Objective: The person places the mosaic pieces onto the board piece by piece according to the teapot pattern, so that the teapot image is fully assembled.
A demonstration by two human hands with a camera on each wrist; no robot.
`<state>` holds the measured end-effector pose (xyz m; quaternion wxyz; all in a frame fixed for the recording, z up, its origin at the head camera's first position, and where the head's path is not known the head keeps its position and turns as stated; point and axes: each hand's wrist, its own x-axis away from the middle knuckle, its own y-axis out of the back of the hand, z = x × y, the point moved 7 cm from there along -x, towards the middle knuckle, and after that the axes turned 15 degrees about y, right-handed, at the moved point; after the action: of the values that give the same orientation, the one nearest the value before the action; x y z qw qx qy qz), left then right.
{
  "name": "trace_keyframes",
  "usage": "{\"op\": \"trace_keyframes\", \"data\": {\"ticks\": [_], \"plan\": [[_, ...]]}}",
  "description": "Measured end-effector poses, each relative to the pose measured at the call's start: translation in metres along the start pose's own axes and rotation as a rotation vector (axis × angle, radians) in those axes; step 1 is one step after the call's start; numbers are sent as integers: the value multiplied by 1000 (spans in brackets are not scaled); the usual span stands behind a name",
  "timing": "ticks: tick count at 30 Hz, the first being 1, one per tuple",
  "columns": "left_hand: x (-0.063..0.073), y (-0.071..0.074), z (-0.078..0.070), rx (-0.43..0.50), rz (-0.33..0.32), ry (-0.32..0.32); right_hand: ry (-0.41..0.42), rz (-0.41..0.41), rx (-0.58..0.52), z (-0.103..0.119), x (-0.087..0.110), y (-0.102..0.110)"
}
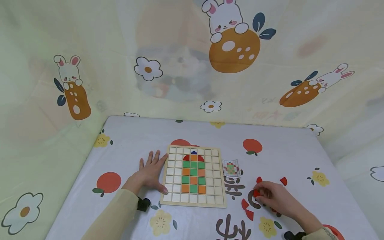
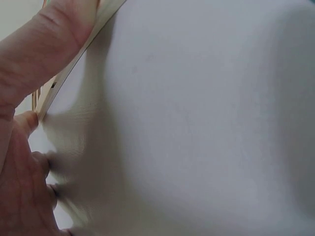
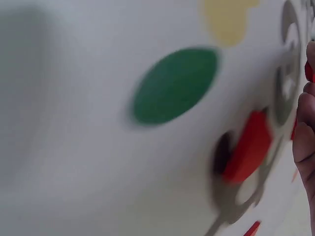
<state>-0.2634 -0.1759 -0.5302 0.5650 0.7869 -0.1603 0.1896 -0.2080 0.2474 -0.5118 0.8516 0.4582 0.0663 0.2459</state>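
Observation:
A wooden grid board [image 1: 177, 199] lies on the table, with green and orange square tiles [image 1: 193, 172], two red quarter-round pieces and a blue piece at its top. My left hand [image 1: 151, 172] is spread beside the board, thumb and fingertip touching its left edge; the left wrist view shows the thumb [image 2: 44, 44] against that edge. Right of the board, my right hand [image 1: 276, 196] pinches a red wedge-shaped piece [image 1: 256, 193] between thumb and fingers. Around it lie loose red wedges, among them one to the right [image 1: 283, 181] and one nearer the board [image 1: 249, 214].
A small pattern card [image 1: 231, 168] lies against the board's right side. The tablecloth [image 1: 132, 133] has printed fruit, flowers and lettering. Pale curtains with rabbit prints [image 1: 180, 33] hang behind and at both sides of the table.

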Motion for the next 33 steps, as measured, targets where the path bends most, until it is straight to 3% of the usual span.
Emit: {"op": "trace_keyframes", "data": {"ticks": [7, 14, 24, 33], "plan": [[-1, -1, 1, -3, 8, 15, 18, -72, -2, 22, -33, 3], [-1, -1, 1, 0, 13, 14, 99, -140, -22, 49, -77, -2], [-2, -2, 0, 0, 11, 15, 36, -79, -74, 75, -122, -19], [0, 0, 0, 1, 16, 19, -38, -37, -65, 84, -139, -34]]}}
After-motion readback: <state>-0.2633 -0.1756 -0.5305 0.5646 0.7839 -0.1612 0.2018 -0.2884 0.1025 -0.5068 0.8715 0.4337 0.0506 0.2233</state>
